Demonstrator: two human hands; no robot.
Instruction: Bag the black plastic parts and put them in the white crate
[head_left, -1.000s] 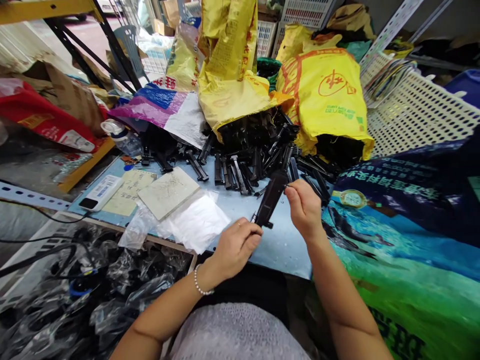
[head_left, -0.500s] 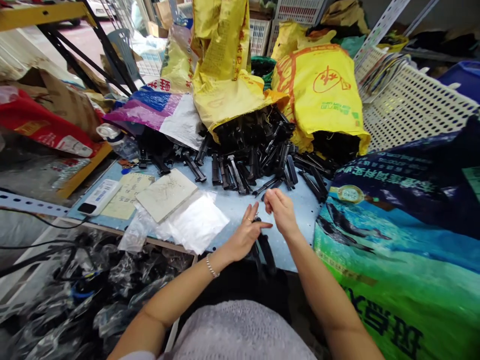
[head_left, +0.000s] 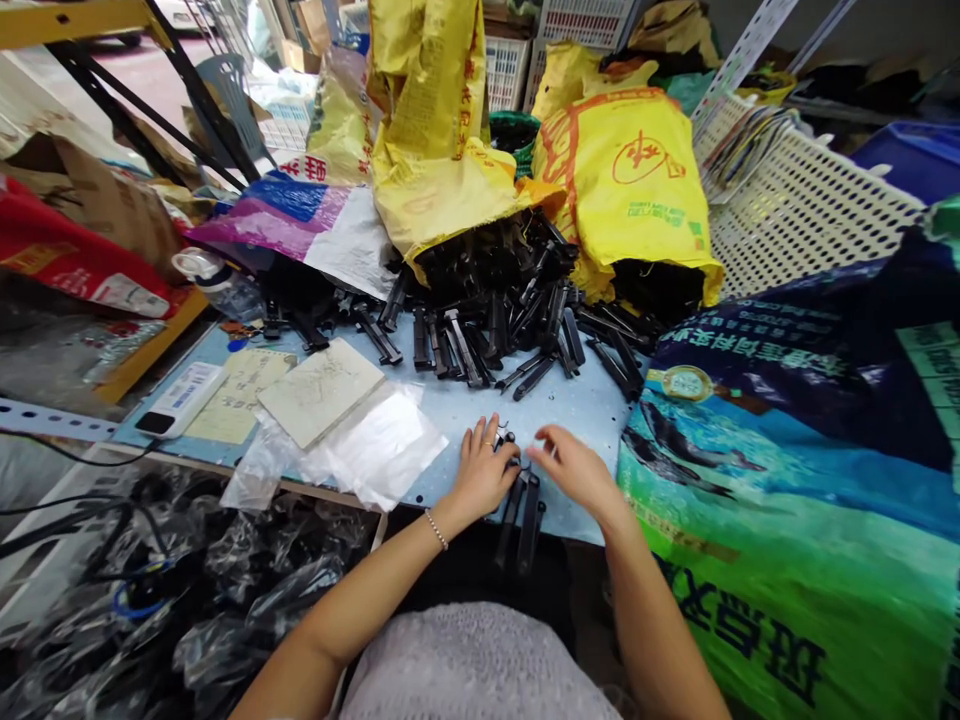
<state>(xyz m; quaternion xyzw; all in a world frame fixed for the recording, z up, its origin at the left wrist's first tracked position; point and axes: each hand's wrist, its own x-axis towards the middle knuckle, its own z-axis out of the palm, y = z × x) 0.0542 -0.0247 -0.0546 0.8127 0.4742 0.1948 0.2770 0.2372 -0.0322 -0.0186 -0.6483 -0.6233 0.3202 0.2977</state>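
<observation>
My left hand (head_left: 484, 472) lies low over the front of the blue tabletop, fingers spread, their tips at the upper end of some long black plastic parts (head_left: 528, 520). These parts lie side by side and stick out past the table's front edge. My right hand (head_left: 576, 468) hovers just right of their upper ends, thumb and fingers slightly bent and apart, with nothing visible in it. Whether its fingertips touch the parts I cannot tell. Farther back lies a heap of similar black parts (head_left: 491, 330), spilling from a yellow sack (head_left: 442, 195).
Left on the table (head_left: 442, 410) are a grey-white board (head_left: 322, 390), clear plastic bags (head_left: 394, 450), a written note (head_left: 240, 395) and a white device (head_left: 180, 400). A green-blue sack (head_left: 757, 480) stands at the right. Bagged black items (head_left: 225, 580) fill the lower left.
My right hand has lowered from a raised, closed pose and its fingers have opened. My left hand has turned flatter over the black parts, which now show more clearly. The view has shifted slightly.
</observation>
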